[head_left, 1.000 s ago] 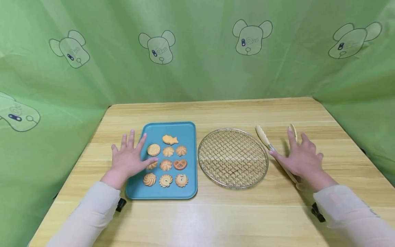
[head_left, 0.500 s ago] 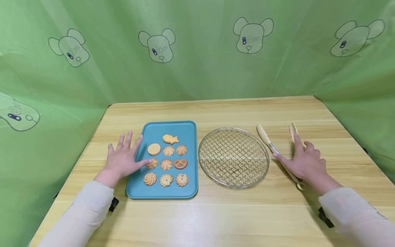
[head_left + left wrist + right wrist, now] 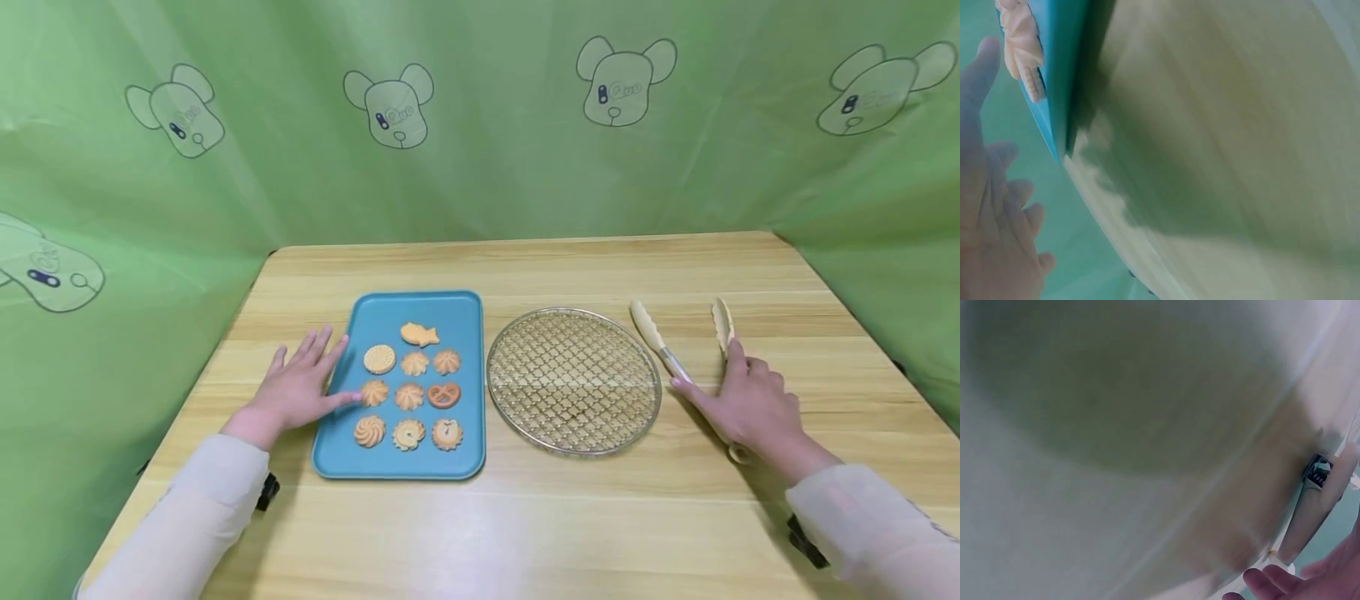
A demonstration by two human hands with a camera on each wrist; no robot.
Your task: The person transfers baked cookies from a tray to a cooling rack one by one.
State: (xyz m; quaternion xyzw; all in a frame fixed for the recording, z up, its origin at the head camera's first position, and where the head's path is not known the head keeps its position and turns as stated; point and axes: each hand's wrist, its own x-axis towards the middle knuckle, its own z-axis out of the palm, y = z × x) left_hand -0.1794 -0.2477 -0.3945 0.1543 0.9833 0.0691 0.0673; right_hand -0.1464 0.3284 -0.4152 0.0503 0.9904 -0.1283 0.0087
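Observation:
My left hand (image 3: 294, 387) is spread at the left rim of a blue tray (image 3: 375, 308), its thumb reaching over that rim close to a fluted cookie (image 3: 374, 392). The left wrist view shows the thumb (image 3: 982, 69) beside a cookie (image 3: 1022, 44) on the tray. On the right, my right hand (image 3: 753, 400) straddles a pair of tongs (image 3: 671, 362) with spread, pale scalloped tips. Its thumb is at the left arm and its index finger at the right arm. In the right wrist view the tongs (image 3: 1310, 512) show only partly beyond loosely bent fingers.
A round wire rack (image 3: 573, 383) lies between tray and tongs. Several cookies stand in rows on the tray, among them a fish-shaped cookie (image 3: 419, 334) and a pretzel (image 3: 443, 395). Green curtain (image 3: 495, 167) closes off the wooden table's (image 3: 480, 533) back and sides.
My right hand has come lower and back along the tongs, its fingers now nearer both arms. The left hand has drawn slightly left, off the cookies. The view has shifted a little.

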